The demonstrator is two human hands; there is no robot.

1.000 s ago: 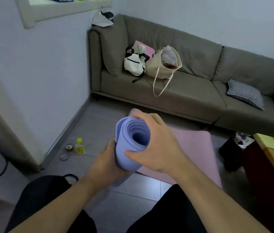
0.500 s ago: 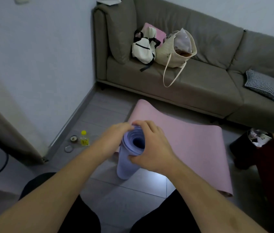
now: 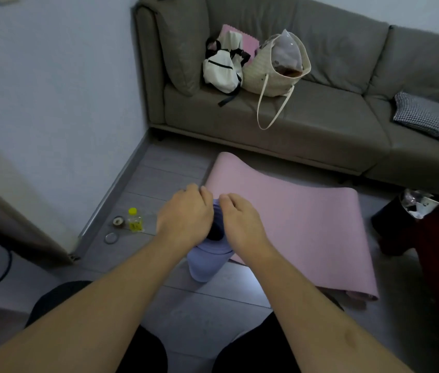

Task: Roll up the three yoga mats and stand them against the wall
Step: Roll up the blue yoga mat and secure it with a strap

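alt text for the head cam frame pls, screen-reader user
Both hands, left hand and right hand, grip the top end of a rolled purple yoga mat standing upright on the grey floor. Behind it a pink yoga mat lies unrolled in front of a grey sofa holding two bags.

Home living room: grey sofa, bags.
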